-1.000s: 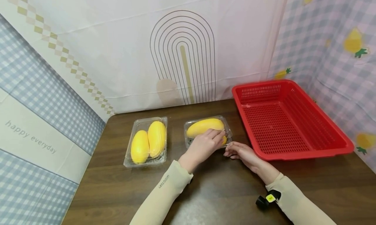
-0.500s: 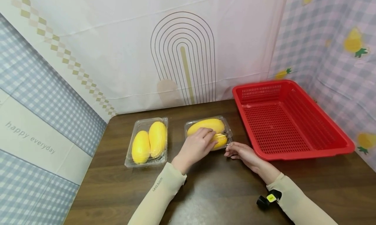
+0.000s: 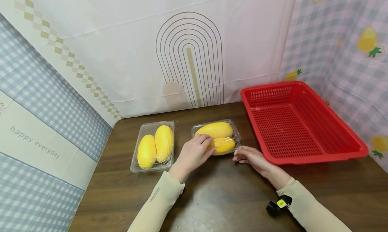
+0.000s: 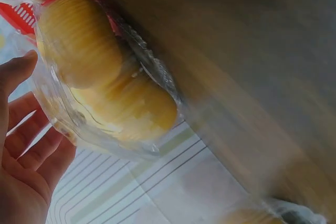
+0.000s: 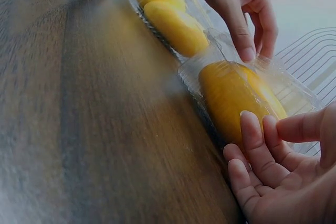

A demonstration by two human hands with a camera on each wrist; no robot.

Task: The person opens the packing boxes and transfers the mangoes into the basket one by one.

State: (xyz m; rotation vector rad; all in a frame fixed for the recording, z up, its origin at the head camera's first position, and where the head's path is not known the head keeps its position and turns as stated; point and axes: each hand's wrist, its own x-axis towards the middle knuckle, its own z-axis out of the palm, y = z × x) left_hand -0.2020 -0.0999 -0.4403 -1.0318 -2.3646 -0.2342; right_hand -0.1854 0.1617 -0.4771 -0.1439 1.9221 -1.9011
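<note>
Head view shows a dark wooden bench (image 3: 230,198) walled by patterned cloth; left hand (image 3: 194,154) rests loosely curved fingers on the clear mango box (image 3: 234,132), right hand (image 3: 250,157) pinches its near corner, beside a red basket (image 3: 342,154)

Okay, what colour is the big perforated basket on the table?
Red. The basket shows best in the head view, at the table's right side.

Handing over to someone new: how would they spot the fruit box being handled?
Start at the red basket on the table's right. Just left of it lies a clear box of two yellow fruits, with both hands on it; the other box, farther left, goes untouched.
</note>
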